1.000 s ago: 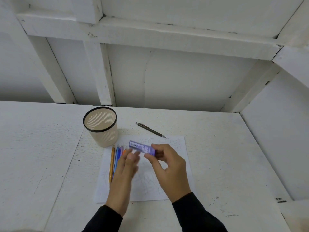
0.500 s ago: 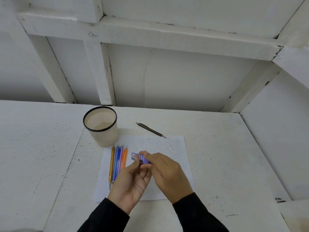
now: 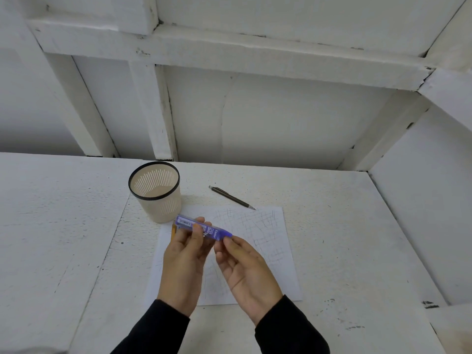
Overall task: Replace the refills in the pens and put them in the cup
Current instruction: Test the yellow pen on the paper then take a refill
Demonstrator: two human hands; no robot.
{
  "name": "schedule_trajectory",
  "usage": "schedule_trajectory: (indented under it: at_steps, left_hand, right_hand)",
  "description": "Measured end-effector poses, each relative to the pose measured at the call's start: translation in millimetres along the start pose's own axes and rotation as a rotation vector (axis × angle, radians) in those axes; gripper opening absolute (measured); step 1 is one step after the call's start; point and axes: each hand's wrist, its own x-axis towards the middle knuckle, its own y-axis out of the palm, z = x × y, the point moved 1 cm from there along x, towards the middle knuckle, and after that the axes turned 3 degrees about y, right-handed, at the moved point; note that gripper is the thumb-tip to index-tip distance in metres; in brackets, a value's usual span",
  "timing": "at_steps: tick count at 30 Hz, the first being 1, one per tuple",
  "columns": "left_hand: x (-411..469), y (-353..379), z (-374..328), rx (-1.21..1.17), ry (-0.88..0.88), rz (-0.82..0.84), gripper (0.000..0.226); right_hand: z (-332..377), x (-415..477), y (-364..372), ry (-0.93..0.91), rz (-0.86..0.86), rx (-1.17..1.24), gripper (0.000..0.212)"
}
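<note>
My left hand holds a purple refill case above the paper, thumb across its middle. My right hand touches the case's right end with its fingertips; whether it pinches the cap I cannot tell. A beige slotted cup with a black rim stands upright just behind the case and looks empty. A dark pen lies on the table behind the paper. An orange pen peeks out beside my left hand; the other coloured pens are hidden behind it.
A white sheet of paper with scribbled lines lies on the white table under my hands. White wall panels and beams rise behind the table and along its right side.
The case has risen and turned flat again, now held in my left hand; my right hand has shifted to its right end. My left hand now covers the coloured pens.
</note>
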Motion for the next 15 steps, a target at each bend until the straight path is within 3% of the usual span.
schedule_trajectory:
  at_steps: [4,7,10,15]
  left_hand:
    - [-2,2,-14,0.346,0.248,0.019,0.022]
    - [0,3,-17,0.430,0.323,0.046,0.015]
    - [0,3,-14,0.389,0.305,0.043,0.018]
    - [2,-5,3,-0.017,0.033,0.012,0.028]
  right_hand:
    - [0,3,-2,0.134,0.026,0.167,0.027]
    - [0,6,-4,0.145,0.033,0.185,0.027]
    - [0,7,-5,0.079,0.005,0.096,0.022]
    - [4,1,-2,-0.295,-0.158,-0.483,0.012]
